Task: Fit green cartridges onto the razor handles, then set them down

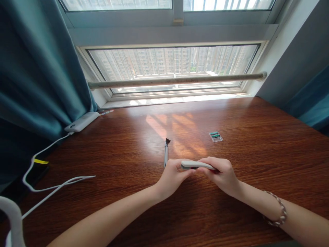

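Both hands grip a slim, curved white object [189, 164] with a dark underside, held level above the table; its exact kind is not clear. My left hand [172, 178] pinches its left end between thumb and fingers. At the tapered right end, the fingers of my right hand [222, 175] are closed on it. Just beyond my left hand lies a razor [166, 152] with a grey handle and a dark head, its lower end partly hidden by the hand. Farther off to the right rests a clear plastic case [217, 138] with green-and-dark strips, seemingly blade cartridges.
The brown wooden table [269, 144] reaches to the window. A white power strip [82, 122] sits by the curtain [46, 61], with a white cable [59, 187] trailing across the left side. A curved white stand [11, 212] occupies the lower left corner.
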Action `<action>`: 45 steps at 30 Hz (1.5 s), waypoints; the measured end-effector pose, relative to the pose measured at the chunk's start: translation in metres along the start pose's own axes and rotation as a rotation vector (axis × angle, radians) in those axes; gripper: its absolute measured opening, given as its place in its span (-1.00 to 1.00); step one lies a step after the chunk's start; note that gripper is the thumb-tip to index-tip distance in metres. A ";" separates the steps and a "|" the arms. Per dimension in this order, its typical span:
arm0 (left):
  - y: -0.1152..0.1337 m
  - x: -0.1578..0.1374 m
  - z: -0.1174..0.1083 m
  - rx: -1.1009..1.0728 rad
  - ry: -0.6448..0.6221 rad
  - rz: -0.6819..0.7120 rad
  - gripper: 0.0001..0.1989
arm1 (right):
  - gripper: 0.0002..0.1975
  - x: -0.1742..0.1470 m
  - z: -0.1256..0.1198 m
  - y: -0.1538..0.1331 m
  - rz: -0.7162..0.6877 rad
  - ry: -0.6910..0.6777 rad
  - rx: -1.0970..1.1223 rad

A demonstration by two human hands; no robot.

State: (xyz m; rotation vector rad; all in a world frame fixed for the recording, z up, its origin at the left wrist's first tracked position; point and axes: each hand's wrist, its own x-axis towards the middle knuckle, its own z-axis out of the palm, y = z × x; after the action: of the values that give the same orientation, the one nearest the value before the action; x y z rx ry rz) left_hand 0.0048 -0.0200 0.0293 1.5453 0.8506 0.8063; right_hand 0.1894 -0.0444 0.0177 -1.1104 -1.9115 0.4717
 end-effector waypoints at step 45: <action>-0.006 0.017 -0.020 -0.370 0.263 -0.009 -0.75 | -0.75 0.013 -0.020 0.037 -0.135 0.094 -0.521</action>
State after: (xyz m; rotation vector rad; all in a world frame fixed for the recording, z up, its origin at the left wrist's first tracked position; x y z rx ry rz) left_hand -0.0039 0.0051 0.0270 1.1243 0.8399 1.1092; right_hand 0.2222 -0.0154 0.0106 -1.2862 -2.0642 -0.1662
